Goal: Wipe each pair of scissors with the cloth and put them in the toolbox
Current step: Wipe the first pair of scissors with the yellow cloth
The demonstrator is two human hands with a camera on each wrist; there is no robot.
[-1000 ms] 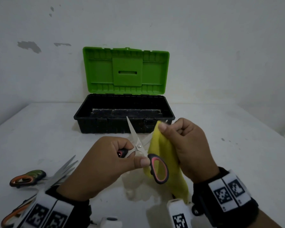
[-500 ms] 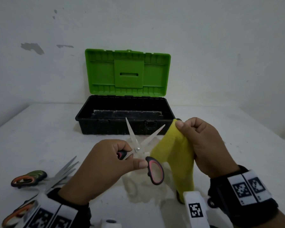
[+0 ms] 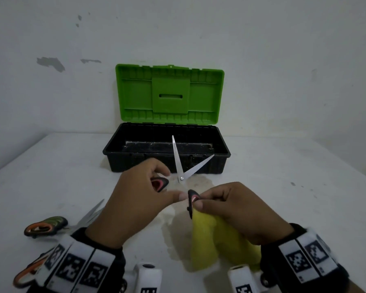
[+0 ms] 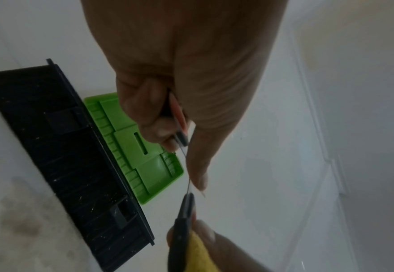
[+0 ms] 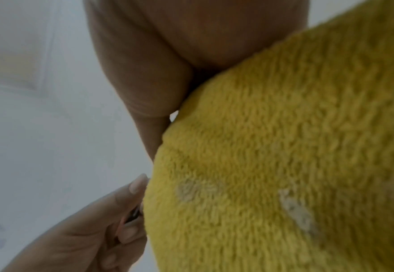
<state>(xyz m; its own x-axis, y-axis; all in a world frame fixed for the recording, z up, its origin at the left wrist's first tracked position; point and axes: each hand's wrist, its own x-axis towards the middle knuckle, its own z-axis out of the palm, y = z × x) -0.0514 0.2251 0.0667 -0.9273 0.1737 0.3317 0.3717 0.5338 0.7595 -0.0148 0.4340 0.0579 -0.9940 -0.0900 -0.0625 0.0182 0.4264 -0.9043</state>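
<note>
The right hand point(image 3: 237, 210), which half a second ago held the yellow cloth point(image 3: 218, 248) up beside the blades, has dropped low and now grips the nearer black-and-pink loop of the open scissors point(image 3: 181, 176) — thumb and curled fingers pinching the loop with the cloth bunched in the same fist. The cloth, earlier hanging at blade height, now trails down from the palm toward the table point(image 3: 294, 176), on the near side of the toolbox point(image 3: 167, 163). The scissors have risen and shifted toward the toolbox; the blades, spread in a V, stand in front of its black front wall, one tip reaching above the rim.

The left hand point(image 3: 135, 199) is closed around the other loop, fingers curled through and over it and the thumb stretched out toward the right hand's loop. From the left wrist view, the thumb point(image 4: 198, 165) lies along the thin metal edge, and the right hand's fingertips press cloth against the black handle.

The toolbox sits open at the far side of the table, its green lid point(image 3: 169, 94) upright against the wall. To the near left of the toolbox, beside the left wrist, lie the orange-handled scissors point(image 3: 44, 226) — another orange loop point(image 3: 23, 275) shows at the frame's lower left corner.
</note>
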